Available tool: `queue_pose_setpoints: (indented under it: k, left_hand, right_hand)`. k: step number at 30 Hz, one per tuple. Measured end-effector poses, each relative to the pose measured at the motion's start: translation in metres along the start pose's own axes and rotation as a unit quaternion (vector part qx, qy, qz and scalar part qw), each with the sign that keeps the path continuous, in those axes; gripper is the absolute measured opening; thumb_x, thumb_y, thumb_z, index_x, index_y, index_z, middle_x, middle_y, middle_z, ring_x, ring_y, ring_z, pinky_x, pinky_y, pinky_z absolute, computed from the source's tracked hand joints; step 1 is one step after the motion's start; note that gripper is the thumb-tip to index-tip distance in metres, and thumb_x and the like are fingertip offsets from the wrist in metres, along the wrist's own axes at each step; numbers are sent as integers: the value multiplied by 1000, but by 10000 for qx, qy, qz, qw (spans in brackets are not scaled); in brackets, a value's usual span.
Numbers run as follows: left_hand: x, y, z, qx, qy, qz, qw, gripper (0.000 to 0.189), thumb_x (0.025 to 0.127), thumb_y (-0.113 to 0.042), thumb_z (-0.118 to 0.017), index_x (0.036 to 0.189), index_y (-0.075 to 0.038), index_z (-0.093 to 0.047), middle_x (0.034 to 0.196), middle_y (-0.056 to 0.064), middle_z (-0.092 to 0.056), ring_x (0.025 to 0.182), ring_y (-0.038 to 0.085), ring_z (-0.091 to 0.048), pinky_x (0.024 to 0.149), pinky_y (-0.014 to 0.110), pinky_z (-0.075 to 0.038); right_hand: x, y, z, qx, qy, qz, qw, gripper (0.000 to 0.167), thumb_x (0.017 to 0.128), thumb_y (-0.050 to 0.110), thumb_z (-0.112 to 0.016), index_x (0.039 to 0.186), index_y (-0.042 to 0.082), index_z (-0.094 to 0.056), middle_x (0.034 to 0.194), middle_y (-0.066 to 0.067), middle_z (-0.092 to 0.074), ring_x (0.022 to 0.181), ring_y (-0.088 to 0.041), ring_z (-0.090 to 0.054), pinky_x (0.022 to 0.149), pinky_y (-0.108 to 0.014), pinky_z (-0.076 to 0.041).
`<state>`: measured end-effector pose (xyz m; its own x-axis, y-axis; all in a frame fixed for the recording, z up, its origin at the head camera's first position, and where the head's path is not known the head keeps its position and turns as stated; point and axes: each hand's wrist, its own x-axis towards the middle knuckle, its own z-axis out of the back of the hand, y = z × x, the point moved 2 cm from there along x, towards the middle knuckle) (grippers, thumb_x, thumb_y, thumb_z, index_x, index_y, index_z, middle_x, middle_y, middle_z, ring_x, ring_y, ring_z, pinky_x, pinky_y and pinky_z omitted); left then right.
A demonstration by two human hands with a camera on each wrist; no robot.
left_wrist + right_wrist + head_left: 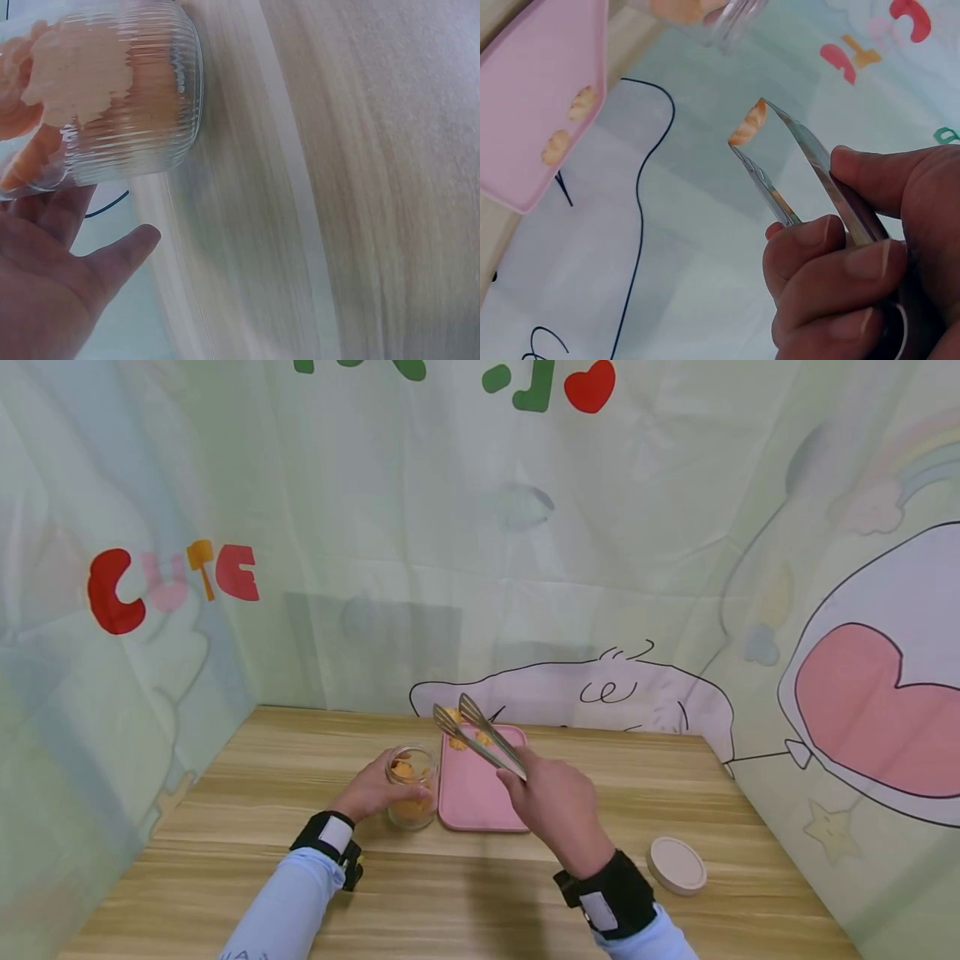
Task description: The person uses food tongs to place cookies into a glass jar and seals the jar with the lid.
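My left hand (pixel 375 792) holds a clear glass jar (pixel 412 818) at the left of the pink tray (pixel 480 802), fingers and thumb around its side. Orange-yellow cookies (pixel 154 82) partly fill the ribbed jar, which has no lid on. My right hand (pixel 558 806) grips metal tongs (pixel 498 738) over the tray, their tips pointing to its far end. Between the tong tips is one small ridged cookie (pixel 750 124), raised above the tray. Two similar cookies (pixel 583 103) lie near the tray's far edge.
A round pale lid (pixel 677 865) lies on the wooden table (pixel 300 752) to the right, near my right wrist. A printed cloth backdrop (pixel 360 527) rises along the table's back and sides.
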<state>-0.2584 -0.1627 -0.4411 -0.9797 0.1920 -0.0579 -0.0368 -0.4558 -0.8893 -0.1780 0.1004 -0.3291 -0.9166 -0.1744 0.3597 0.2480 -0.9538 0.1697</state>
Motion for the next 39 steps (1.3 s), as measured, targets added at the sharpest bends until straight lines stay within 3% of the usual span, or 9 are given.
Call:
queue_pose_setpoints:
  k: [14,22,31,39]
  left_hand:
    - [-1,0,0,109,4,91,9999,94,82,-40,-86,156,-6,-40,161,25,-40,149,46,-38,121,67,-31]
    - [-3,-3,0,-2,70,11,10000,93,84,-38,-85,157,-9,-37,160,24,-43,145,46,-43,118,67,-35]
    - [-2,-4,-1,-93,102,-158,9998,72,85,-33,-86,143,-10,-51,155,19,-50,146,42,-44,119,67,-32]
    - [-1,-2,-1,-45,9,158,9999,91,85,-33,-86,156,-6,-37,155,23,-49,142,43,-48,119,64,-36]
  right_hand:
    - [-13,22,3,-169,-31,490,9987,41,96,40,-72,126,12,-70,55,1,-49,46,-13,-42,39,-26,-26]
    - [-17,28,-2,-295,59,630,9976,38,96,42,-72,121,13,-72,54,4,-46,45,-12,-40,38,-25,-25]
    - [-19,31,-4,-165,304,651,9973,39,96,41,-72,122,12,-72,55,7,-43,46,-11,-38,40,-24,-25]
    - [-14,23,0,110,275,482,9984,42,96,37,-72,127,9,-71,55,3,-50,48,-12,-43,40,-25,-29]
